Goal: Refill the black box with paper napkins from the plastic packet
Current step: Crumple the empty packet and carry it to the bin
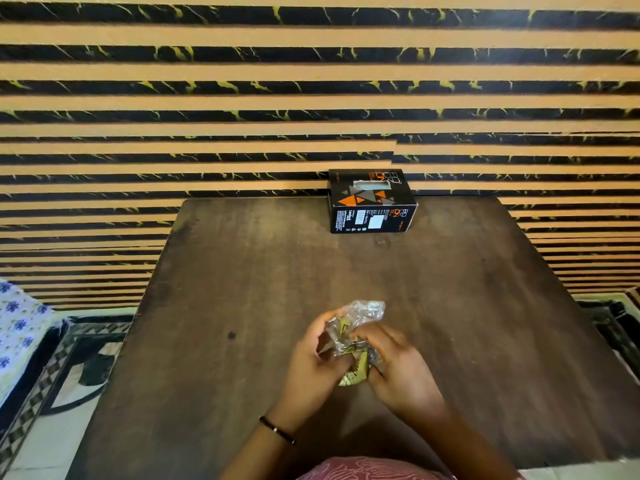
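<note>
Both hands, left [313,358] and right [398,367], grip the crumpled packet [356,327], fingers curled around it; looks emptied, box [372,202] across the table [485,306] probably refilled already.

1. The scene is moderately lit and warm-toned; the dark brown wooden table [242,271] shows a dull pale sheen along its left part.
2. The crumpled clear plastic packet [363,317] catches small bright glints.
3. Soft shadow falls under the left hand [311,362] and the right hand [398,368], which look slightly blurred.
4. The orange-and-black striped wall [311,98] bows at the edges, showing wide-angle distortion.
5. Print on the black cardboard box with orange triangles [372,202] is too soft to read, perhaps from compression.
</note>
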A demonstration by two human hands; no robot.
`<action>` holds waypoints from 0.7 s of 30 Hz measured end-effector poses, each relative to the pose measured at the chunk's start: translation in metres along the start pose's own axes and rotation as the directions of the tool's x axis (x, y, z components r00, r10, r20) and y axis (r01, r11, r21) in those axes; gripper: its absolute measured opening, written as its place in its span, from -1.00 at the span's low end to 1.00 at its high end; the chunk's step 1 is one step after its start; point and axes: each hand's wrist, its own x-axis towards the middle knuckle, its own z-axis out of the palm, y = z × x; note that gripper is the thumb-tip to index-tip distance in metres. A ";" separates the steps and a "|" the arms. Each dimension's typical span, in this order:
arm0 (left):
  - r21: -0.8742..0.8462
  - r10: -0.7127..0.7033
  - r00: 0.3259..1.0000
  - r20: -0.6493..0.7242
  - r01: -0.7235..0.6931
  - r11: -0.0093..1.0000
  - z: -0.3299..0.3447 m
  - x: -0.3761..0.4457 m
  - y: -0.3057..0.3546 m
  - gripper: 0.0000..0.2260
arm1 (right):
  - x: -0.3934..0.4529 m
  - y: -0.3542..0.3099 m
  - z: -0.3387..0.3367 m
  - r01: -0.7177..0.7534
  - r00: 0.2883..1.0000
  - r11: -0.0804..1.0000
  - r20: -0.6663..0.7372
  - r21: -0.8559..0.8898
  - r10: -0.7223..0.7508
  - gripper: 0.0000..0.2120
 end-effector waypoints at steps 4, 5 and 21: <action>0.094 -0.015 0.998 0.055 0.009 0.996 0.018 0.001 0.007 -0.64 | -0.016 0.015 -0.020 -0.138 0.985 0.990 -0.101 0.004 0.137 -0.32; 0.109 -0.018 0.995 0.097 0.008 0.994 0.027 0.000 0.009 -0.66 | -0.023 0.021 -0.030 -0.192 0.977 0.981 -0.092 0.040 0.194 -0.23; 0.092 -0.128 0.758 0.640 0.090 0.992 0.278 -0.077 -0.003 -0.31 | -0.230 0.132 -0.181 -0.522 0.768 0.853 -0.436 -0.001 0.469 -0.64</action>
